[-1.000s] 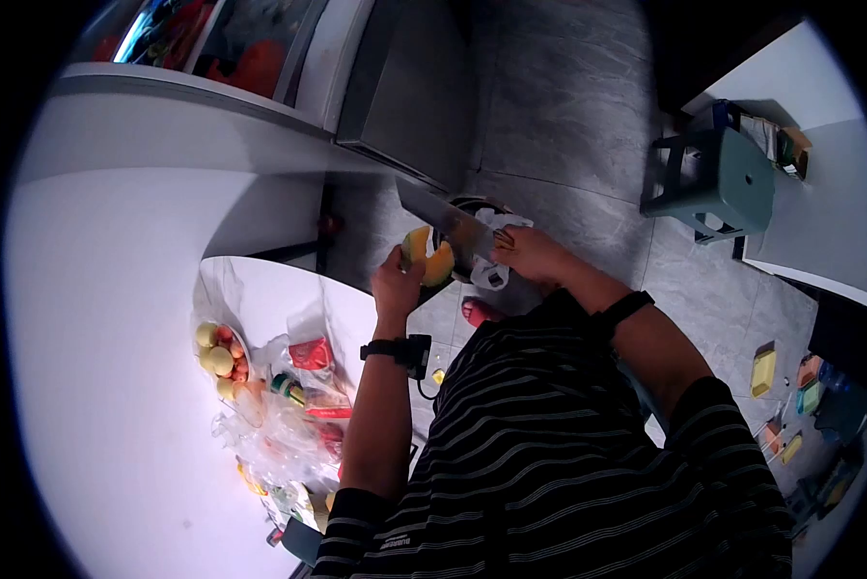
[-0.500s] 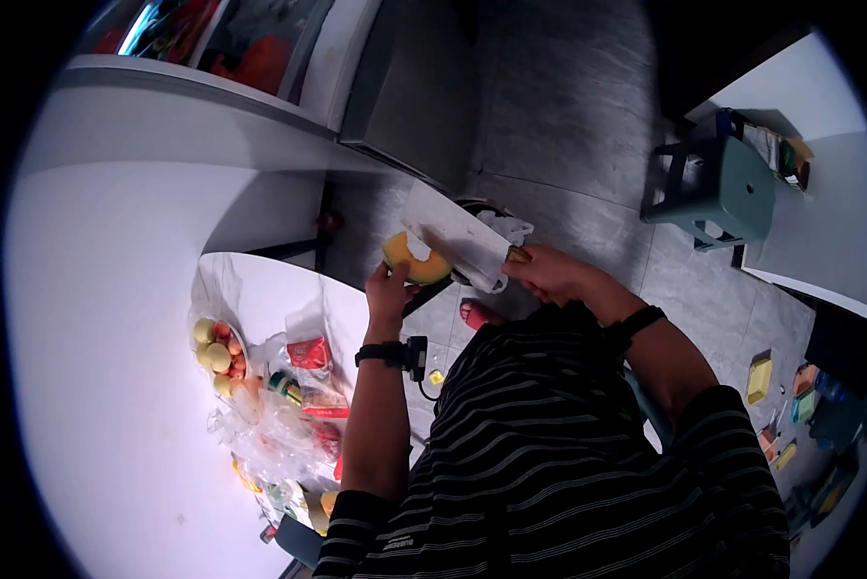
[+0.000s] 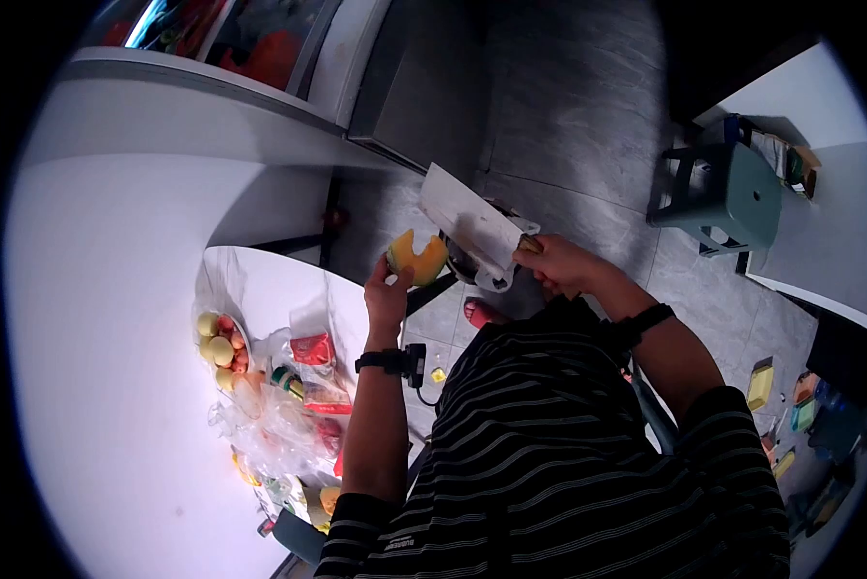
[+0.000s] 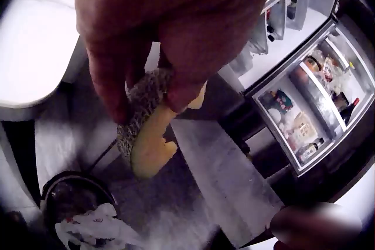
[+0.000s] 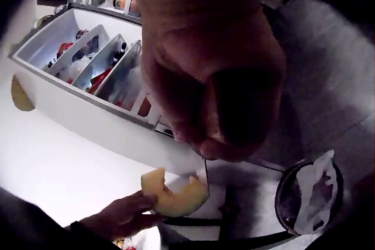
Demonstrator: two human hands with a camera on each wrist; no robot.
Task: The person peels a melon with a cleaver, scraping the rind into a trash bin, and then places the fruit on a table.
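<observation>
From left to right, from the middle of the head view, we find fruit [image 3: 223,349] on a table between eight and nine o'clock, then our left hand [image 3: 385,301] at nine, its thumb and fingers pinching a curved melon slice [image 3: 418,262] at eleven. At one o'clock, just beyond the slice, a broad knife blade [image 3: 467,214] slants over a bag-lined bin [image 5: 287,203], and near three our right hand [image 3: 561,262] curls around its handle. We judge it best to keep our fingertips low on the rind, clear of the edge, and the strokes slow.
</observation>
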